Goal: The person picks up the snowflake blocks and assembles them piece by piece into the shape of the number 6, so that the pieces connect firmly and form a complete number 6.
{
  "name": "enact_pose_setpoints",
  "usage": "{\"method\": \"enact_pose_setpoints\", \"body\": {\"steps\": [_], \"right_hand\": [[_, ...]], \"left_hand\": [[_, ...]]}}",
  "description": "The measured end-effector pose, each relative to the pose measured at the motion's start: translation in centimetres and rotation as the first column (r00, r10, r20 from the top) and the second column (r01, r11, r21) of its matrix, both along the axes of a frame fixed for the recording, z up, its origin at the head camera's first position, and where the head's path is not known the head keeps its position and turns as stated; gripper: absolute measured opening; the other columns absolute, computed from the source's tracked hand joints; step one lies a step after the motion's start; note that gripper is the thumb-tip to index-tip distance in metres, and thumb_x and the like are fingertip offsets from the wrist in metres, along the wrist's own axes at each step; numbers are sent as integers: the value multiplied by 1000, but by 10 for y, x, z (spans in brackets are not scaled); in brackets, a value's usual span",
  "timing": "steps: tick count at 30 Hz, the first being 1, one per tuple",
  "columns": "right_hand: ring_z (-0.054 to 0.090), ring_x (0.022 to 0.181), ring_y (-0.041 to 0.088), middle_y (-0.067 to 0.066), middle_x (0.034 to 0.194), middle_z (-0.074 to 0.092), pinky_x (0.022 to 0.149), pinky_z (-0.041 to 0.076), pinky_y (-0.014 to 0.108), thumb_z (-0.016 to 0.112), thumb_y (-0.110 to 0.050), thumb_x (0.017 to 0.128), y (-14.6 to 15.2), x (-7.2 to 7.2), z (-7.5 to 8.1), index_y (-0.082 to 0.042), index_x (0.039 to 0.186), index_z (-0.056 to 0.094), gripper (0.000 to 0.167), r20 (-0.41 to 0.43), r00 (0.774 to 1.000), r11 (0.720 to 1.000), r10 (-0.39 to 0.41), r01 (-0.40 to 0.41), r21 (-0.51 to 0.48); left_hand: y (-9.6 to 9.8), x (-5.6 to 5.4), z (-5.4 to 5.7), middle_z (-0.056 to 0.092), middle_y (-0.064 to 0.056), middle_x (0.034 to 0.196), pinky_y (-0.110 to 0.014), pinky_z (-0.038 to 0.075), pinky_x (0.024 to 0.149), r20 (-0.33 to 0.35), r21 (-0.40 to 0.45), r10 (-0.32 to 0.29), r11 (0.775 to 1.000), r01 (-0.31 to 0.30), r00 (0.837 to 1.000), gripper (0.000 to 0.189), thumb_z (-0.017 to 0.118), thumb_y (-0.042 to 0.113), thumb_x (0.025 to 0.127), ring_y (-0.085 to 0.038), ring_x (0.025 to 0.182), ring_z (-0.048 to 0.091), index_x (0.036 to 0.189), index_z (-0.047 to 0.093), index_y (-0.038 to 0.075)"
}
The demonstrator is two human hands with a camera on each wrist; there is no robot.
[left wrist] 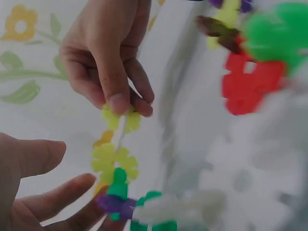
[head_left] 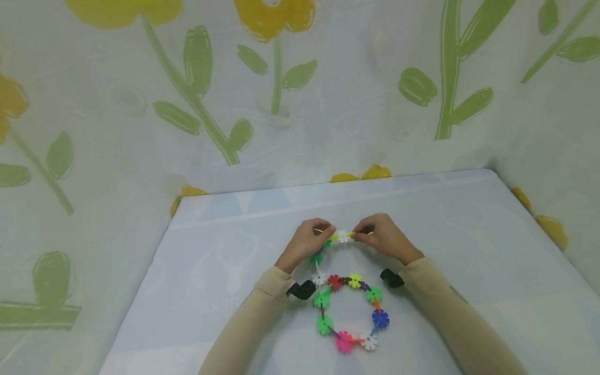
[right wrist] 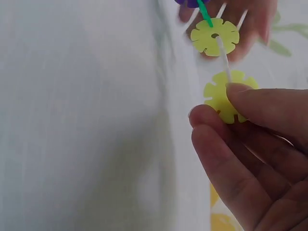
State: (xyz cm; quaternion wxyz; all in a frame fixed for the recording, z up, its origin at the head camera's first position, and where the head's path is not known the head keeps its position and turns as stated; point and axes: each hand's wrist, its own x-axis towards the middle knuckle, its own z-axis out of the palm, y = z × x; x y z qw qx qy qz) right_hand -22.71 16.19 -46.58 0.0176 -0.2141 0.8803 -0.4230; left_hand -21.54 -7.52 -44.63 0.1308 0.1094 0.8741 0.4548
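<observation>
My right hand pinches a yellow snowflake disc between thumb and fingers, at the end of a chain of slotted plastic discs. A white disc links it to another yellow disc. Beyond that come green and purple discs, beside my left hand. In the left wrist view the left thumb stands apart from the fingers, whose tips are right at the purple disc. The chain runs down into a ring of discs on the table, with a pink disc and a blue disc in it.
The pale table has its far edge against a curtain printed with flowers and leaves. Black wrist cameras sit at both cuffs. The ring of discs lies between the two forearms.
</observation>
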Motion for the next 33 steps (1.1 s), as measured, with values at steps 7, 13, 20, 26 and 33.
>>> {"method": "enact_pose_setpoints", "body": {"steps": [7,13,20,26,33], "right_hand": [[69,84,14,5,90,79,78,56,31,79,-11,91,3,-8,-3,-8,89,81,4,25,1000,1000,-13,13,15],[68,86,14,2,90,80,79,54,32,79,-12,91,5,-19,-2,-11,91,82,4,60,998,999,-3,0,35],[65,86,15,2,90,80,76,50,30,77,-11,92,7,-33,-2,-12,91,82,5,101,995,998,11,-18,63],[61,82,16,4,90,79,74,50,31,76,-8,92,7,-39,-1,-10,91,81,5,108,994,994,34,-44,96],[60,85,17,4,94,78,77,51,31,75,-10,94,0,-50,1,-11,95,81,6,95,995,990,35,-48,130]], "left_hand": [[-20,37,1,56,-16,140,-54,46,109,-293,-106,-29,994,-2,956,39,65,30,103,-37,132,52,133,63,5],[-16,84,14,71,-4,119,-33,54,101,-369,-318,-416,897,308,831,28,67,29,102,-19,112,66,120,70,8],[3,132,8,72,11,106,-14,47,82,-336,-634,-733,640,433,592,36,67,54,97,-3,98,64,111,75,22],[8,142,2,71,16,99,-13,39,71,-317,-759,-767,557,336,558,15,71,43,97,-1,88,62,104,76,31],[5,133,-2,71,14,89,-14,39,63,-341,-768,-714,587,257,611,8,74,37,96,-2,76,58,98,79,30]]}}
